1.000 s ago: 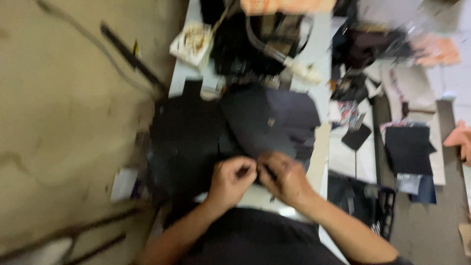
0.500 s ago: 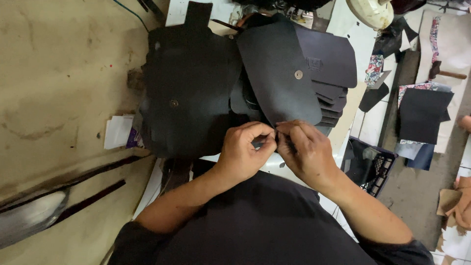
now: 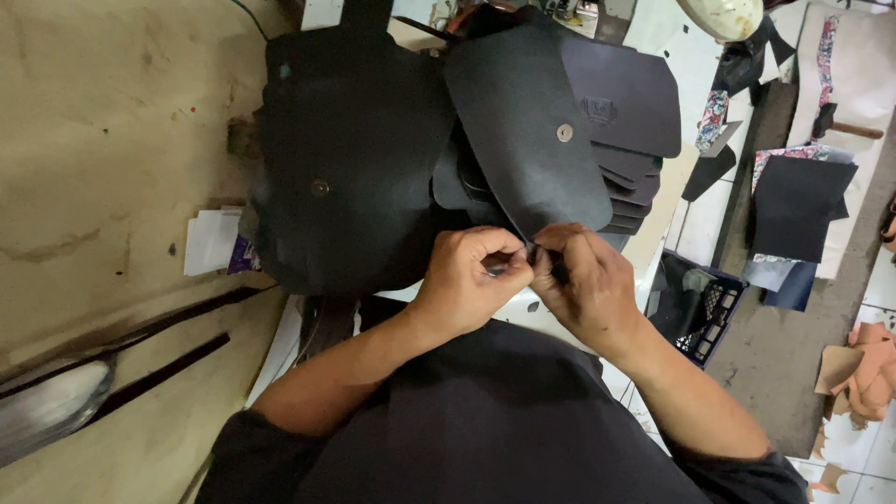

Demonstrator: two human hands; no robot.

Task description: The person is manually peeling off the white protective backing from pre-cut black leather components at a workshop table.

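Hands (image 3: 532, 280) pinching black flap (image 3: 523, 131) edge

Person's wearing a plain black tee, loose fit, no print or logo on the part you can see. Short sleeves end a bit above the elbows, so both forearms are bare. Left hand (image 3: 471, 275) and right hand (image 3: 586, 280) are bare too (no gloves, no watch, no rings that I can make out). Fabric looks soft and slightly wrinkled.
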